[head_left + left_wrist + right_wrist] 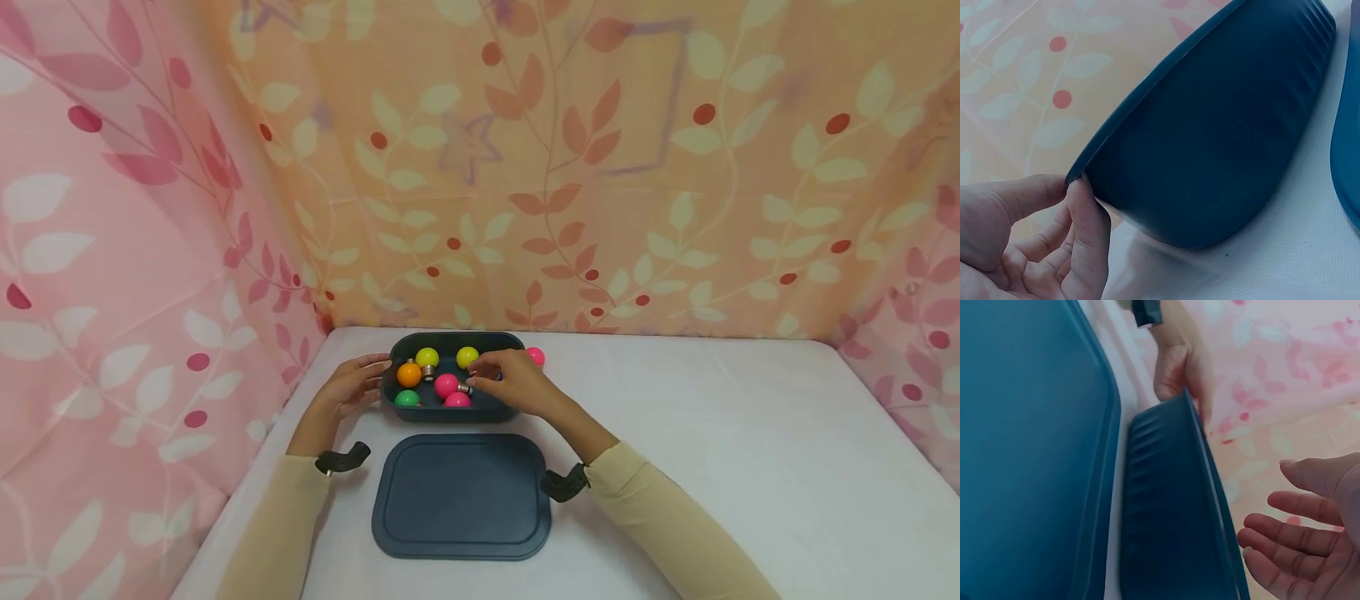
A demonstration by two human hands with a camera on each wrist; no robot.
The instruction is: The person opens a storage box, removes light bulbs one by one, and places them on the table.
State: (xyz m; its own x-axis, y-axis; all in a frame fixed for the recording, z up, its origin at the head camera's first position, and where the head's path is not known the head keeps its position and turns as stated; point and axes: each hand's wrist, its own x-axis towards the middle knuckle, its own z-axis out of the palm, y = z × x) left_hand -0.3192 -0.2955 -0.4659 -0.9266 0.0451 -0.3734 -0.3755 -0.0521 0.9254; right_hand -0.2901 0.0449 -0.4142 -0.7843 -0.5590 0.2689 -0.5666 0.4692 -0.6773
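Observation:
A dark blue plastic box [450, 414] stands near the back of the table with several small coloured light bulbs inside. Among them are an orange bulb [408, 375], a green bulb [407, 399], a pink bulb [446, 385] and a yellow bulb [427, 357]. At the box's left end my left hand [1041, 244] pinches the rim between thumb and fingers. My right hand [517, 382] reaches over the box's right part, covering some of its inside. In the right wrist view its fingers [1291, 534] are spread and loosely bent, with nothing seen between them.
A flat dark blue lid [461, 497] lies on the white table [712, 433] in front of the box, between the forearms. Another pink bulb [536, 357] shows just beyond the box's right end. Patterned cloth [525, 167] hangs behind and at both sides.

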